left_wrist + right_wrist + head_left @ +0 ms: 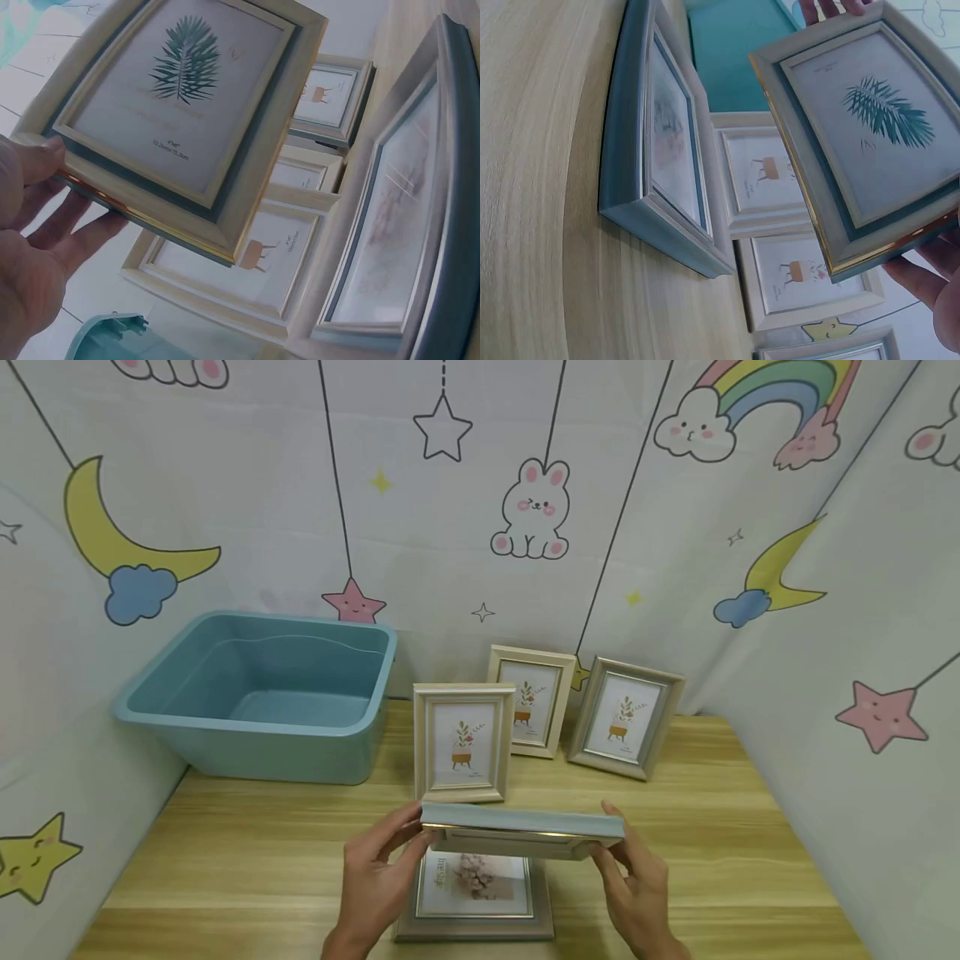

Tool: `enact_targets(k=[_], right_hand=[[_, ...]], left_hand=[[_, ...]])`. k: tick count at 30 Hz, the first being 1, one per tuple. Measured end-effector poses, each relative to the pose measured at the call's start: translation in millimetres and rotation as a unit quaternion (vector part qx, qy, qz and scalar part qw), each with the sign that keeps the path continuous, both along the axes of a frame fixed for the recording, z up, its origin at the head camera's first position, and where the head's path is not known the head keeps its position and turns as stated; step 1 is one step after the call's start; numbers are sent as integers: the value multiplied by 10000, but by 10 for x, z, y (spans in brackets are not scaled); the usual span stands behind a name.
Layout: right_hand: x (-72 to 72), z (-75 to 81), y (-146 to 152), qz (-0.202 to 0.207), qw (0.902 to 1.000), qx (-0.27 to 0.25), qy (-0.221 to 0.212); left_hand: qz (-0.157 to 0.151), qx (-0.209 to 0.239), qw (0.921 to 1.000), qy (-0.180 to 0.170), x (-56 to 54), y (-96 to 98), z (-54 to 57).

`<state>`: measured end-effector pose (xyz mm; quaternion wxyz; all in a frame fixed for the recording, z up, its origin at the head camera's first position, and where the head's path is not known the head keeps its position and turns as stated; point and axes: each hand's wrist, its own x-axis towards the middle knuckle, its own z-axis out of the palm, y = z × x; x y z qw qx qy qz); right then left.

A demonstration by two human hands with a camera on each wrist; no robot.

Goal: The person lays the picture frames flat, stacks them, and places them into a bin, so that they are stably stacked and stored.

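Between both hands a picture frame with a green palm-leaf print (169, 90) is held up off the table. My left hand (381, 872) pinches its left end, thumb on the front and fingers behind. The right hand (633, 885) grips the opposite end the same way. From the head view the held frame (521, 831) appears nearly edge-on, tilted, with a gold line along its edge. Beneath it lies a larger picture frame with a flower print (480, 893), flat on the table and partly covered. In the right wrist view that lying frame (671, 142) shows its thick side.
A blue-green plastic tub (255, 727) stands at the back left. Three upright frames with plant-stand prints stand near the back: a cream one (463, 743), another cream one (536, 702) partly behind it, and a grey-brown one (626, 718). Cartoon-printed cloth (450, 527) hangs behind the wooden table (720, 835).
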<state>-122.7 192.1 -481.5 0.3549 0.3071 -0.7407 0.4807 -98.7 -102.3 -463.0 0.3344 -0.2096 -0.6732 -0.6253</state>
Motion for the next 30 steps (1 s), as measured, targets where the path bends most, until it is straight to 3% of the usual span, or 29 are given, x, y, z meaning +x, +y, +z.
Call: enact_targets(k=[3,6,11,17,22,30], right_hand=[[9,-7,-24,-85,9998,-185,-35],[25,-7,-44,-61,9989,-437,-186],[58,19,-47,323,9905,-879,-1011],[84,70,13,521,9652,-897,-2400],[79,93,109,1035,9432,-581,-3102],[62,112,212,1801,8841,111,-4310]], left_hand=[[200,139,9992,-315,-34,29,26],[371,425,9939,-952,-66,36,53],[410,747,9778,-1913,-128,24,74],[377,789,9661,-2430,-184,-13,29],[342,812,9600,-2659,-213,-36,16],[441,970,9427,-3161,-246,-49,-7]])
